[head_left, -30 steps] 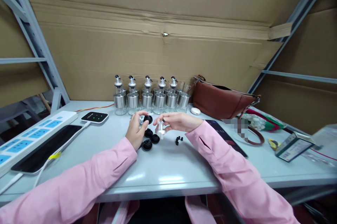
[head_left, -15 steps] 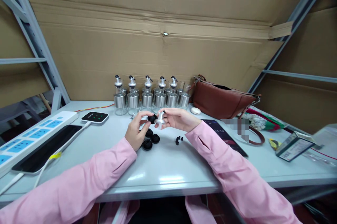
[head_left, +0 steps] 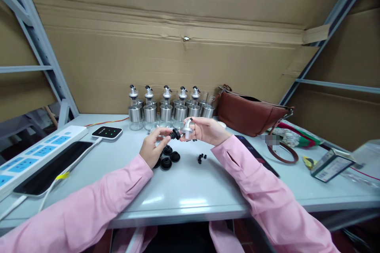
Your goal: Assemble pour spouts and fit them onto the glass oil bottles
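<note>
My left hand [head_left: 152,147] pinches a black ribbed rubber stopper [head_left: 175,134] between thumb and fingers, its wide end turned to the right. Just beside it, my right hand [head_left: 209,130] holds a silver pourer spout [head_left: 187,129] upright by its upper part. Stopper and spout are very close; whether they touch I cannot tell. Below my left hand, several more black stoppers [head_left: 166,162] lie on the table. Several tiny black caps [head_left: 200,159] are grouped under my right wrist.
Several glass bottles with steel sleeves [head_left: 150,113] stand at the back, some topped with pourers. To the right are a brown handbag [head_left: 249,114], a tablet [head_left: 255,154] and a small box [head_left: 332,166]. A power strip [head_left: 41,150], black phone [head_left: 56,168] and white device [head_left: 107,132] lie left.
My right hand has moved slightly right and up with the spout, opening a little distance from the stopper. In my left hand, the stopper has tilted so its ribbed side shows.
</note>
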The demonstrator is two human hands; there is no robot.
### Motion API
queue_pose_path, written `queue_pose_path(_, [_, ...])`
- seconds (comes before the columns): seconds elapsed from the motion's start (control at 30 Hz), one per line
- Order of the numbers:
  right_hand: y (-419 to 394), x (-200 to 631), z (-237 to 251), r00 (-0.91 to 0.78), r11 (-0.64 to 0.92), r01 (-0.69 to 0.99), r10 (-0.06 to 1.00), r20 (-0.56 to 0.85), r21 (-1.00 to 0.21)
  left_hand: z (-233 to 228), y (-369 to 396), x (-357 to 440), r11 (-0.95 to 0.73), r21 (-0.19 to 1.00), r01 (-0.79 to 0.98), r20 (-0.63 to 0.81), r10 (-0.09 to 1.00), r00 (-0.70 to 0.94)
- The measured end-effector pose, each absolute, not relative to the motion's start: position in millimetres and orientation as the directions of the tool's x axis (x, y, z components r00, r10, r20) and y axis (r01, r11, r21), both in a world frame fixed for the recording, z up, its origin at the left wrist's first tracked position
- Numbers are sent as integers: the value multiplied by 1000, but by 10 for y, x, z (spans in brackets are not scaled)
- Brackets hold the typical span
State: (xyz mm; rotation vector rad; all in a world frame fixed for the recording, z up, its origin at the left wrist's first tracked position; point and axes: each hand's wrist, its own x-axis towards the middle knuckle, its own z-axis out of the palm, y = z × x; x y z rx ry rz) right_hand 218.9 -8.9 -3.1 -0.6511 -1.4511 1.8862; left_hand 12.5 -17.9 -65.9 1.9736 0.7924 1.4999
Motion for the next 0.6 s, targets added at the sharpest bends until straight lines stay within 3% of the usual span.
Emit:
queue_pose_path(0.3, [-70, 2171, -24, -616, -186, -257, 788, 13, -948, -660, -191, 140, -704, 704, 98, 683, 708, 180])
queue_pose_path(0.5, [-32, 2117, -67, -385, -48, -331, 919, 88, -942, -651, -212, 147, -711, 697, 86, 690, 699, 187])
queue_pose_path(0.6, [-20, 2090, -104, -343, -61, -378, 936, 78, -924, -664, -202, 154, -715, 697, 61, 698, 695, 173])
